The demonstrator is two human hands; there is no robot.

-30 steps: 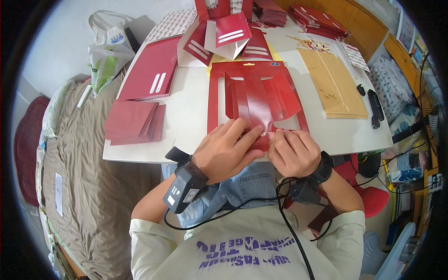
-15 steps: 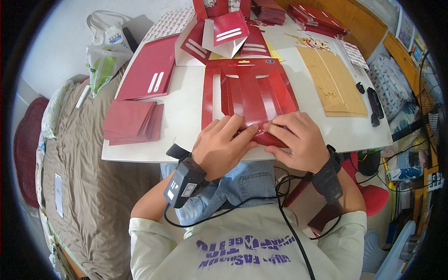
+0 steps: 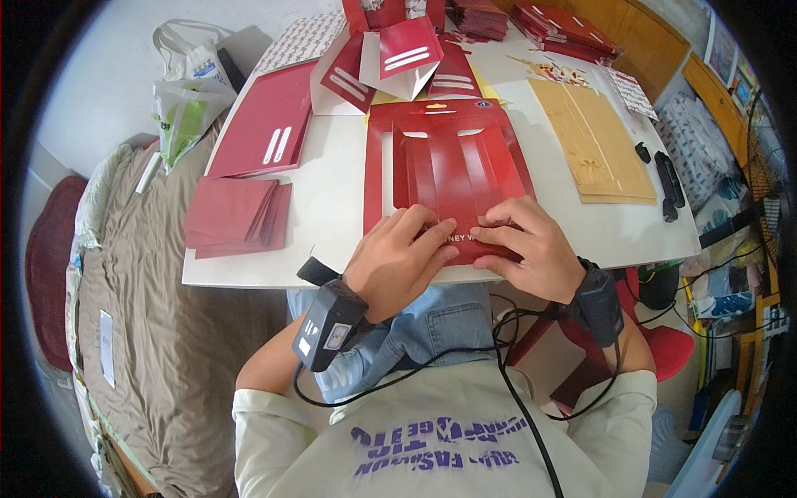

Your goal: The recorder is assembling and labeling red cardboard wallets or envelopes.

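Observation:
A glossy dark-red cardboard packaging piece (image 3: 452, 174) lies flat on the white table in front of me. It has a hanging slot at its far edge and a recessed, folded middle panel. My left hand (image 3: 403, 257) is at its near edge, left of the middle, with curled fingers on the card and the thumb at the edge. Just to the right, my right hand (image 3: 531, 253) grips the same edge with bent fingers and thumb. The thumbs almost meet; the card under the palms is hidden.
Red envelope-like cards (image 3: 237, 214) are stacked at the left, with larger red folders (image 3: 264, 116) behind. Opened red-and-white folders (image 3: 403, 54) stand at the back. Tan card sheets (image 3: 589, 145) lie right, near black clips (image 3: 668, 183). Black cables (image 3: 432, 357) run across my lap.
The near part of the red cardboard has gone from raised and bent to flatter under my hands. My right fingers have shifted slightly, and the piece has moved a little.

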